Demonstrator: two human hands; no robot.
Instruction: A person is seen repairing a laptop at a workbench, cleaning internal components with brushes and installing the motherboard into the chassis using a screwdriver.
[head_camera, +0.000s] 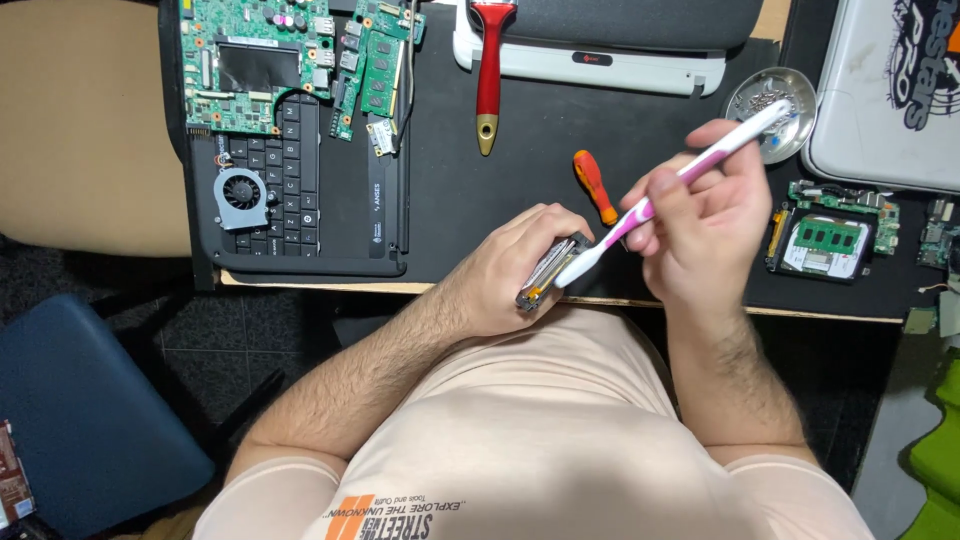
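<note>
Head view: fingers (668, 190) around toothbrush (690, 170)

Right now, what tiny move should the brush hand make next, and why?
Probably a short stroke along the part. The right hand holds the toothbrush with its bristle end on the part's edge, while the left hand grips it steady.

Free room mid-tabletop, clutter on three sides

Landmark: orange screwdriver (595, 186). Bare black tabletop (520, 110) left of and above it, open as far as the dismantled laptop base (300, 215) on the far left. Red brush (489, 70) lies up-left, white plastic panel (590, 60) blocks above. Small metal dish (770, 100) up-right, small circuit board (830, 240) right. Just below and right of it, both hands (700, 225) fill the tabletop's near edge with a toothbrush (680, 180) and small part (548, 270).
</note>
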